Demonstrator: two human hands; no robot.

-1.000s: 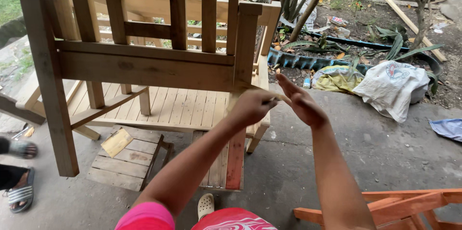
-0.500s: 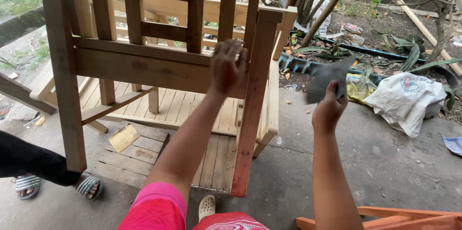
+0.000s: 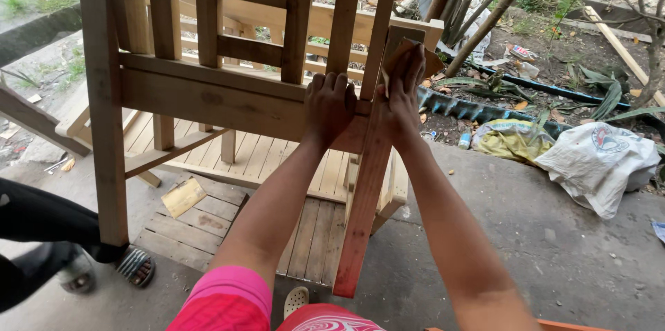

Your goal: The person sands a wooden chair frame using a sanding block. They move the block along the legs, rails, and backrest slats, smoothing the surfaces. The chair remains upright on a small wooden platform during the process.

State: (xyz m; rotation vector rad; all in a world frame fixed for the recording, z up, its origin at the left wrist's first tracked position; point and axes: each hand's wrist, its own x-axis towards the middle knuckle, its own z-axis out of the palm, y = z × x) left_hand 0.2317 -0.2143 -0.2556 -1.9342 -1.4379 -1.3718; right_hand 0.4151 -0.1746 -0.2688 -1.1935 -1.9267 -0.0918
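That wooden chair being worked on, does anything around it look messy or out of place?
The wooden chair stands upright, with one reddish leg unlike the pale rest. The left hand grips its rail; the right hand presses a sheet of sandpaper on the post. A loose paper scrap lies beneath, and litter and a white sack lie behind.

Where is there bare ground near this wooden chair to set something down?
Bare concrete lies right of the red-tinted chair leg, up to the white sack. Crowded: behind the sack, debris; left, a person's sandalled foot. Left hand grips the rail; right hand presses sandpaper.
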